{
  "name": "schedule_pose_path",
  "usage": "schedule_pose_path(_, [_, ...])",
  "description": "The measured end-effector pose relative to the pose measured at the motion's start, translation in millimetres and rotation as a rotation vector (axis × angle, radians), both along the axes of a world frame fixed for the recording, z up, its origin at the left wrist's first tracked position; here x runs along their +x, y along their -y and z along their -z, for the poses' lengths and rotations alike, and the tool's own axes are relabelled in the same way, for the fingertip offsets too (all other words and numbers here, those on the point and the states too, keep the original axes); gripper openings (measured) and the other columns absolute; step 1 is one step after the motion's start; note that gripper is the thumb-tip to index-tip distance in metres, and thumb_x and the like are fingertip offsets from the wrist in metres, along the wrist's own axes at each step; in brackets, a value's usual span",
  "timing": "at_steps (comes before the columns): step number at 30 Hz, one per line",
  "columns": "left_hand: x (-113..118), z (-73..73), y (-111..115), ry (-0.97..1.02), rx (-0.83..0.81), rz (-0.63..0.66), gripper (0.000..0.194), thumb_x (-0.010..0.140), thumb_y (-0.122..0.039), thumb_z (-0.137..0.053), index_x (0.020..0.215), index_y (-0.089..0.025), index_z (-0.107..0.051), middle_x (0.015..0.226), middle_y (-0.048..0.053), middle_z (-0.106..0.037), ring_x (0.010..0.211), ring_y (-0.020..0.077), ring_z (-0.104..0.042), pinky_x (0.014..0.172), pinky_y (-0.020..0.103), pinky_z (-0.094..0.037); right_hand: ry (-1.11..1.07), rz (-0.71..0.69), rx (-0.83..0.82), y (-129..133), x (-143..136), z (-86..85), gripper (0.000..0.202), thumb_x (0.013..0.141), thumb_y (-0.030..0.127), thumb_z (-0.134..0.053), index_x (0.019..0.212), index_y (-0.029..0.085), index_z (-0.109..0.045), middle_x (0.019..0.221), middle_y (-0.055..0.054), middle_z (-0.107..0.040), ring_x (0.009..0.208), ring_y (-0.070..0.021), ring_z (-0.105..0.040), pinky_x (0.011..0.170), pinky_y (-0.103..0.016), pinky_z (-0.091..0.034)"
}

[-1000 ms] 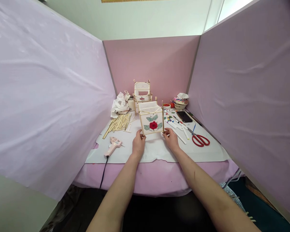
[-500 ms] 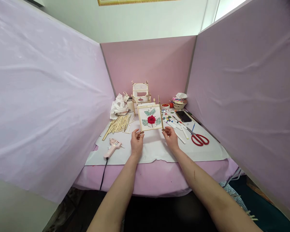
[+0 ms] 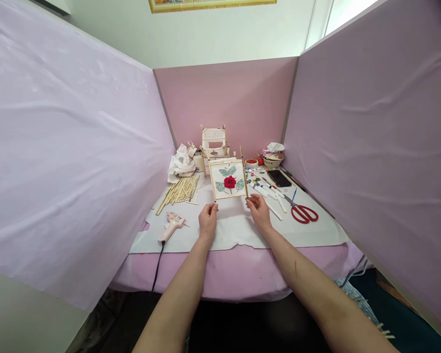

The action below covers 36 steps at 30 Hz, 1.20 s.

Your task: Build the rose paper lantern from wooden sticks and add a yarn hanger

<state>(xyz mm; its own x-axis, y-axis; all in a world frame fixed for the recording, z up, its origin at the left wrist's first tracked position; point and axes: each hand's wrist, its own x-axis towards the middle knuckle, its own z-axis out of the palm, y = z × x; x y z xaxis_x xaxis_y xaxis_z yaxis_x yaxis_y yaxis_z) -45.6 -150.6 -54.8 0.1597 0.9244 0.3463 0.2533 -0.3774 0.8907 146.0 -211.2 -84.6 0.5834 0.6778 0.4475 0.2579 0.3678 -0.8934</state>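
Note:
A stick-framed white panel (image 3: 222,190) with a red rose and green leaves is held up above the white-covered table. At its lower left corner, my left hand (image 3: 208,219) is closed, pinching the bottom end of the frame's leg. My right hand (image 3: 258,210) grips the lower right corner post between thumb and fingers. The post on the right rises higher than the panel's top edge. Behind the panel, a small stick-built stand (image 3: 213,133) with white panels is partly hidden.
Bamboo sticks (image 3: 181,189) and a pink glue gun (image 3: 171,228) lie at the left, near crumpled white cloth (image 3: 181,163). At the right are markers (image 3: 274,211), red-handled scissors (image 3: 304,214), a black phone (image 3: 279,178) and a bowl (image 3: 272,161).
The fingers of my left hand have closed more tightly and sit slightly lower at the frame's leg. My right hand and the panel have barely moved. The view has tilted slightly upward.

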Motion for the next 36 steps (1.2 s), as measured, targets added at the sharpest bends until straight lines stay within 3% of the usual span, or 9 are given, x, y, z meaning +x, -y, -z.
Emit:
schedule_pose_path(9, [-1.9, 4.9, -3.2, -0.088, 0.089, -0.016, 0.029, 0.088, -0.042, -0.045, 0.086, -0.019, -0.062, 0.086, 0.004, -0.067, 0.082, 0.0175, -0.059, 0.076, 0.028, -0.045, 0.092, 0.064, -0.082, 2.8, -2.0, -3.6, 0.030, 0.082, 0.042, -0.055, 0.101, 0.018, -0.058, 0.093, -0.008, -0.068, 0.083, -0.0198, -0.063, 0.074, -0.033, -0.049])
schedule_pose_path(16, [-7.6, 7.3, -4.1, -0.645, 0.205, -0.094, 0.024, 0.085, -0.034, -0.050, 0.087, -0.020, -0.070, 0.097, 0.009, -0.067, 0.097, 0.0261, -0.055, 0.085, 0.036, -0.041, 0.341, 0.177, -0.373, 0.6, 3.1, 2.6, 0.015, 0.079, 0.026, -0.050, 0.089, 0.021, -0.060, 0.085, -0.005, -0.067, 0.080, -0.0213, -0.060, 0.073, -0.033, -0.044])
schedule_pose_path(20, [-9.4, 8.4, -5.0, -0.773, 0.155, -0.108, 0.022, 0.083, -0.033, -0.054, 0.092, -0.021, -0.071, 0.099, 0.010, -0.066, 0.100, 0.0285, -0.055, 0.081, 0.036, -0.040, 0.517, 0.210, -0.478, 1.0, 3.4, 4.1, 0.013, 0.074, 0.019, -0.051, 0.083, 0.020, -0.060, 0.084, -0.008, -0.066, 0.085, -0.0235, -0.058, 0.072, -0.033, -0.042])
schedule_pose_path(27, [-9.8, 9.1, -6.9, -0.783, 0.134, -0.098, 0.025, 0.081, -0.033, -0.056, 0.097, -0.020, -0.069, 0.100, 0.011, -0.066, 0.098, 0.0283, -0.055, 0.080, 0.036, -0.041, 0.355, 0.169, -0.321, 2.4, 5.3, 2.7, 0.029, 0.075, 0.024, -0.052, 0.103, 0.020, -0.057, 0.103, -0.008, -0.065, 0.092, -0.0219, -0.059, 0.078, -0.033, -0.045])
schedule_pose_path(31, [-9.7, 10.3, -5.9, -0.771, 0.137, -0.089, 0.023, 0.082, -0.029, -0.054, 0.095, -0.021, -0.070, 0.098, 0.012, -0.066, 0.097, 0.0282, -0.055, 0.079, 0.035, -0.040, 0.333, 0.149, -0.207, 0.5, 7.4, -10.9, 0.032, 0.080, 0.032, -0.049, 0.108, 0.017, -0.056, 0.107, -0.010, -0.064, 0.085, -0.0207, -0.060, 0.072, -0.033, -0.047])
schedule_pose_path(36, [-9.9, 12.9, -3.7, -0.727, 0.156, -0.080, 0.024, 0.082, -0.024, -0.052, 0.097, -0.020, -0.070, 0.095, 0.012, -0.065, 0.096, 0.0273, -0.056, 0.081, 0.035, -0.040, 0.451, 0.088, -0.232, -7.3, 9.9, -27.7, 0.028, 0.082, 0.032, -0.046, 0.104, 0.018, -0.058, 0.102, -0.009, -0.065, 0.074, -0.0181, -0.059, 0.068, -0.031, -0.045])
